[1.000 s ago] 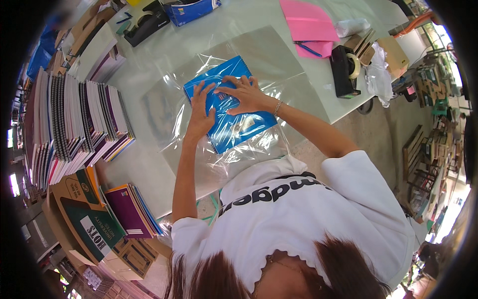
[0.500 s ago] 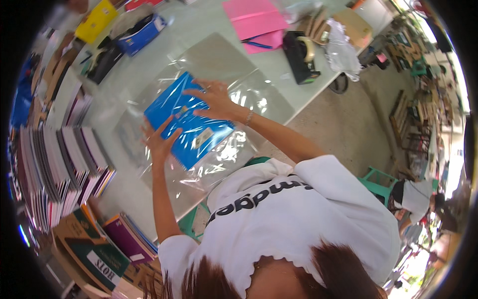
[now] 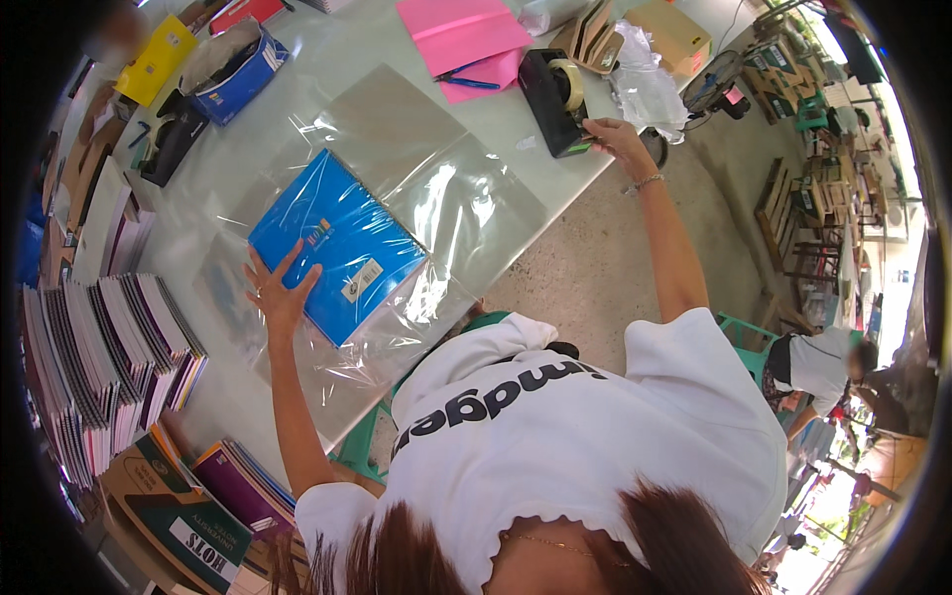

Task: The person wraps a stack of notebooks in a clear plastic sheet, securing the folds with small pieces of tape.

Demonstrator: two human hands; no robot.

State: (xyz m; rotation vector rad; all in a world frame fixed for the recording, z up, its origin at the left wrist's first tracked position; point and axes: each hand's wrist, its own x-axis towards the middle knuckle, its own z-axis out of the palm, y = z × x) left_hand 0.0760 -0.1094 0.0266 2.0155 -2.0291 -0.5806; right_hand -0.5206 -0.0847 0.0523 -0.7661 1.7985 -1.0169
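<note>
A blue spiral notebook [image 3: 335, 223] lies on a large sheet of clear plastic film [image 3: 397, 124], with shiny folds of film over it. My left hand [image 3: 278, 295] rests flat with spread fingers on the notebook's left edge and the film. At the table's right edge stands a black tape dispenser [image 3: 540, 94] with a roll of tape [image 3: 568, 85] in it. My right hand [image 3: 620, 142] is at the dispenser's near end, thumb and fingers pinched at the tape's end; the clear tape itself hardly shows.
Beyond the dispenser are pink sheets [image 3: 461, 40] with a blue pen-like tool [image 3: 466, 81], and crumpled plastic [image 3: 645, 84]. A second dispenser [image 3: 171, 139] and a blue box [image 3: 238, 84] stand far left. Notebook stacks [image 3: 119, 347] and a carton [image 3: 178, 506] flank the left side.
My right hand has left the notebook and moved right to the tape dispenser. My left hand stays on the notebook. The whole view has shifted slightly.
</note>
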